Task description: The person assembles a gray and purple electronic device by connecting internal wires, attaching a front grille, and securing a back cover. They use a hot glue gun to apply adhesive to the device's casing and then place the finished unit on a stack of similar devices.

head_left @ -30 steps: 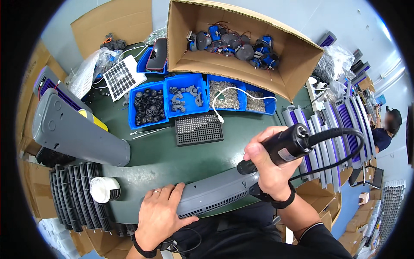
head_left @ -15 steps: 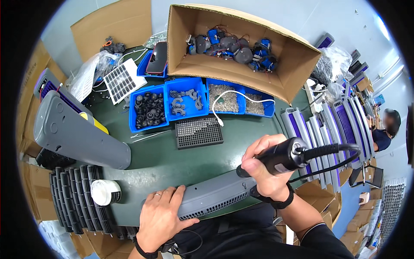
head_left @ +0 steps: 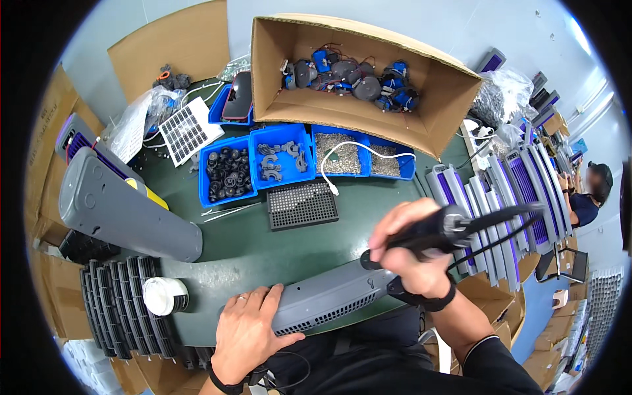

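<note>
1. At 6 o'clock from the middle of the view: a long grey case, lying along the near edge of the green table, with rows of little holes on its near side.
2. At 7 o'clock: the left hand, palm down and spread over the left end of the case, not curled up, thumb out along the near edge.
3. At 4 o'clock: the right hand, blurry, wrapped tight around a black power tool, nose down at the right part of the case. Hard to tell whether pressing in.
4. Toward 3 o'clock from the tool: a black cord, blurry too.
5. Close to the middle: a black tray full of holes.
6. Between 9 and 11 o'clock: blue bins with black round parts and grey curved clips.
7. At 1 o'clock: small metal bits, a white cable, and a big open cardboard box.
8. At 8 o'clock: black rollers and a white tub.
</note>
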`<state>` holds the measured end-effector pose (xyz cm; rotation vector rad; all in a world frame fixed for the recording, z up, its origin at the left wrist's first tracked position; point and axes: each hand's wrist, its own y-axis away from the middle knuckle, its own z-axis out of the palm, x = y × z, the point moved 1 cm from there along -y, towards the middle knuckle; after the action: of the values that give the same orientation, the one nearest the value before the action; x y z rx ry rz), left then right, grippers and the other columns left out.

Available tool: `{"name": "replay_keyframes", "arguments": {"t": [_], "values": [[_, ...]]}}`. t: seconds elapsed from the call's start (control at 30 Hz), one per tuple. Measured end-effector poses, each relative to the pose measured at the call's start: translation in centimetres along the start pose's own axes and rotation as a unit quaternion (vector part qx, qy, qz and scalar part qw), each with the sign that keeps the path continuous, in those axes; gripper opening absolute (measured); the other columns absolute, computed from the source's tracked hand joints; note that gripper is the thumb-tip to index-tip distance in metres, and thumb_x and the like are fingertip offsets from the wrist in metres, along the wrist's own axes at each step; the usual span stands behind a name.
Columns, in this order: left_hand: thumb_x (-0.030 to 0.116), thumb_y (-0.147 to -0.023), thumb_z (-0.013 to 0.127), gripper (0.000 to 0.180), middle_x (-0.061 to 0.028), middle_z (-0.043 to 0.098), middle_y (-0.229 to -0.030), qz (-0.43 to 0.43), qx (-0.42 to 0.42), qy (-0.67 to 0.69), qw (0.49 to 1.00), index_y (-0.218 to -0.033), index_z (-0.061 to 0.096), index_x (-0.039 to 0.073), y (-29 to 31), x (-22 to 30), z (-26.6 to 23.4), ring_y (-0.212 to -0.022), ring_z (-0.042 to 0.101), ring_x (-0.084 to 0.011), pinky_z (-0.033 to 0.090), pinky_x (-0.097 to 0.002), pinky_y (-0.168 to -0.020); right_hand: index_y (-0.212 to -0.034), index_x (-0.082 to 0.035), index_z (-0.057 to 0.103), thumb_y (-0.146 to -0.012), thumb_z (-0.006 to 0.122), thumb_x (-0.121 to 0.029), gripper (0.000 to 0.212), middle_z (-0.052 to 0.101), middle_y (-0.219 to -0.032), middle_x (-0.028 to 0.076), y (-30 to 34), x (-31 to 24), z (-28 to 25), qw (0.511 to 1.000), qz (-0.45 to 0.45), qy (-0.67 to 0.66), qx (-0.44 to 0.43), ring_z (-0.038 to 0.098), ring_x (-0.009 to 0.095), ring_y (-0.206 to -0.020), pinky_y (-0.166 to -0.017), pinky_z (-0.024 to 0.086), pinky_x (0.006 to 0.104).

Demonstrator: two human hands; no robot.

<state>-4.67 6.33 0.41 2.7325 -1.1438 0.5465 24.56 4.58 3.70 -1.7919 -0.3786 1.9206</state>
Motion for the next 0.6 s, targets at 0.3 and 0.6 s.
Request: {"name": "replay_keyframes", "arguments": {"t": [0.3,0.6], "values": [[0.031,-0.063,0.098,0.095,-0.0178,0.059,-0.136,0.026,0.039,-0.085,0.995,-0.146,0.058,0.006,0.6,3.0,1.1,-0.125,0.058,-0.0372,0.043,-0.0539,-0.109,-0.132,-0.004,0.05,-0.112,0.056,-0.046,0.046,0.065,-0.089,0.009,-0.6,-2.1,-9.6,0.924,0.228,0.128,0.28,0.06,0.014,-0.063,-0.055,0.05,0.0276],[0.012,-0.066,0.094,0.116,-0.0236,0.05,-0.147,-0.047,-0.027,-0.083,0.995,-0.164,0.033,0.001,4.6,2.1,-0.9,-0.14,0.047,-0.0436,0.034,-0.0578,-0.119,-0.16,0.002,0.031,-0.098,0.066,-0.006,0.071,0.052,-0.144,0.035,6.7,4.9,-15.1,0.803,0.236,0.538,0.103,0.053,0.05,-0.133,-0.114,0.042,0.0517]]}}
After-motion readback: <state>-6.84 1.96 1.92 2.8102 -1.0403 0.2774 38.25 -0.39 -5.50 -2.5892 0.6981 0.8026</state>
